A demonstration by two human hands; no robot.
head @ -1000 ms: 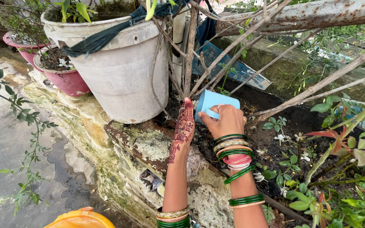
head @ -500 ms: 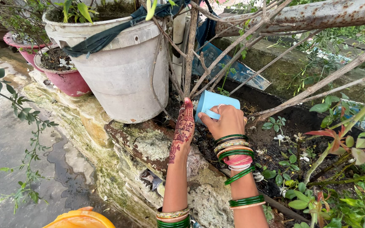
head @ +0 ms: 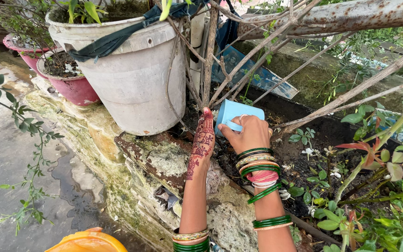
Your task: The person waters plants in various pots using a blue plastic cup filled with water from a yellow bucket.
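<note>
Right hand (head: 250, 135) around blue mug (head: 233, 114), left hand (head: 202, 140) just beside.

Orange tub (head: 88, 241) cut off below

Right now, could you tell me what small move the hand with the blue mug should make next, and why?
Probably tip the blue mug a little further: the right hand holds it tilted, mouth down, over dark soil at the bare stems.

Henna-patterned left hand (head: 201, 142), green, gold and pink bangles (head: 259, 167) on both wrists
</note>
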